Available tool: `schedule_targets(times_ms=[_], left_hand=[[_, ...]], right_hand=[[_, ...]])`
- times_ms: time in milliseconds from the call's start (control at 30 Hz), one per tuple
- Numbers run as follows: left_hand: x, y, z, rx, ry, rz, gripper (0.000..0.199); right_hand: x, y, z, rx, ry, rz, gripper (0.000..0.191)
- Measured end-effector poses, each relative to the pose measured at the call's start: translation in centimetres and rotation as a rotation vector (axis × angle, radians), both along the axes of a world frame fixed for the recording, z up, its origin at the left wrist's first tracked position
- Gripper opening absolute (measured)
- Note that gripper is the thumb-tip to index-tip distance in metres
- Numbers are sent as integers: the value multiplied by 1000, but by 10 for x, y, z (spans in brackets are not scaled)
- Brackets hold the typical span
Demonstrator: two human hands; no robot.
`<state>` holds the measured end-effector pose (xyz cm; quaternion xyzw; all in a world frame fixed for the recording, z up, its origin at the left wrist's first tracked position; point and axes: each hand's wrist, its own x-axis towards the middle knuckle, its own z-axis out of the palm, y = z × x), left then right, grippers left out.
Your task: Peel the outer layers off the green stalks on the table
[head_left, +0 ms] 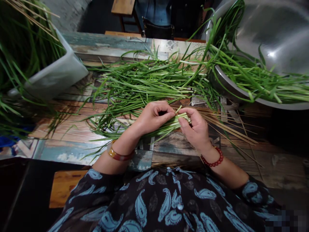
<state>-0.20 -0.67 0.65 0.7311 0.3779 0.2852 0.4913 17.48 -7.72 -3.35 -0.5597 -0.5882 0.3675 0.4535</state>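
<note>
Fingers of the left hand (153,117) and right hand (198,130) pinched green stalks (169,128), likely light, bruisable, best held near pale ends (183,117).

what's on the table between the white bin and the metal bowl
A loose heap of greens lies between bin and bowl, as the head view shows.

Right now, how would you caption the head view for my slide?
Both hands grip a bunch of green stalks, between a white bin and a metal bowl.
</note>
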Motion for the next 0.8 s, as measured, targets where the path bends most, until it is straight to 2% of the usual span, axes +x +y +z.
schedule_targets(times_ms=[133,300,467,800], left_hand=[[0,0,1,57,8,29,17],[0,1,-1,14,11,26,21],[1,-1,-5,-77,-31,31,22],[3,-1,-4,-39,-44,36,20]], right_hand=[[-1,0,-2,-1,13,-21,43],[1,0,1,19,-28,-11,46],[2,-1,2,21,-22,-1,43],[-1,-1,-1,31,7,-7,27]])
